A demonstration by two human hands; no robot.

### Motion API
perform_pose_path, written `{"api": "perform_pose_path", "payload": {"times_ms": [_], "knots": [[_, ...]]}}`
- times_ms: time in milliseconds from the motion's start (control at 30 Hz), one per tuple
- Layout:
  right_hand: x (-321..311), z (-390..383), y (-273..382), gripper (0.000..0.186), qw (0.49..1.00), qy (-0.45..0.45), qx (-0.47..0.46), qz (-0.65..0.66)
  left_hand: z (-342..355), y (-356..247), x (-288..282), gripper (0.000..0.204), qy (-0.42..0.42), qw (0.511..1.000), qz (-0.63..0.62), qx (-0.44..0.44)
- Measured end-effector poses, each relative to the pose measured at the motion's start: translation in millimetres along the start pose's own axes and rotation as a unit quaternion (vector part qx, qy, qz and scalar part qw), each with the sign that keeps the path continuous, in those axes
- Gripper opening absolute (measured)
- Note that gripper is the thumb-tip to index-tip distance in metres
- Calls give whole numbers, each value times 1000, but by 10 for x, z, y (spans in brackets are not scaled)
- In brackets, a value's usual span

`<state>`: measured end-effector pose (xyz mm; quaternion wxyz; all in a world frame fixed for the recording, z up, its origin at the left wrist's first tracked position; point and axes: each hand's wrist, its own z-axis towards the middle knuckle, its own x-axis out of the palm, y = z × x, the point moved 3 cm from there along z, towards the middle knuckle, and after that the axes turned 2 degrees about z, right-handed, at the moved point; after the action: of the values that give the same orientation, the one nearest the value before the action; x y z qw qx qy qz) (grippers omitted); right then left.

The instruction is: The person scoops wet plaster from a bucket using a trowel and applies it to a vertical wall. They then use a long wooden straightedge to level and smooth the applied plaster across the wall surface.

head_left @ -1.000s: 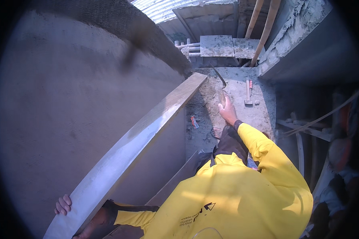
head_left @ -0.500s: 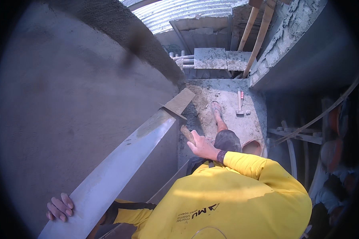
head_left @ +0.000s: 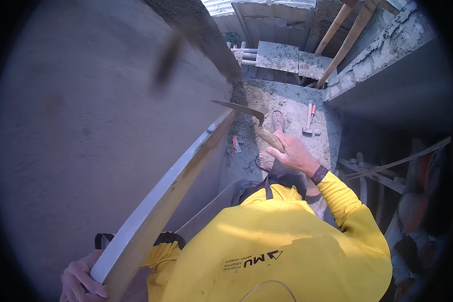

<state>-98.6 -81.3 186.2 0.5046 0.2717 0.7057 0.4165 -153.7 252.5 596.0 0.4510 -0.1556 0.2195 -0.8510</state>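
My left hand (head_left: pixel 80 279) is closed around the near end of a long metal straightedge (head_left: pixel 161 186), which slants away beside the plastered wall (head_left: pixel 95 126) on the left. Its narrow edge faces up and its broad side is smeared with mortar. In my right hand (head_left: pixel 298 152) is a trowel (head_left: pixel 271 138), gripped by its worn wooden handle. The trowel's thin blade is seen nearly edge-on and reaches left to the straightedge's far end; whether the two touch I cannot tell.
On the rough concrete floor (head_left: pixel 287 93) lie a hammer (head_left: pixel 308 121) and a small red and white packet (head_left: pixel 236 144). Wooden poles (head_left: pixel 350 38) lean at the back right. Boards and timber (head_left: pixel 375 173) stand in the dark area at right. A broken wall edge (head_left: pixel 382 58) runs along the right.
The straightedge has turned from its broad face to its narrow edge. My left hand now wraps its end. My right hand and the trowel have moved slightly up and right.
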Motion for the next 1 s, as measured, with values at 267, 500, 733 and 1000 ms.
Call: {"api": "perform_pose_path", "payload": {"times_ms": [267, 500, 733, 1000], "knots": [[298, -376, 969, 37, 991, 125, -37, 2, 171, 387, -132, 17, 182, 968, -172, -11], [669, 53, 46, 36, 997, 49, 18, -62, 193, 281, 59, 11, 91, 987, -122, 45], [879, -37, -140, 40, 995, 79, 23, -52, 56, -119, -61, 16, 104, 994, -6, -33], [1463, 650, -1247, 57, 952, 220, 187, -98, 66, -249, 105, 34, 96, 995, 38, -16]]}}
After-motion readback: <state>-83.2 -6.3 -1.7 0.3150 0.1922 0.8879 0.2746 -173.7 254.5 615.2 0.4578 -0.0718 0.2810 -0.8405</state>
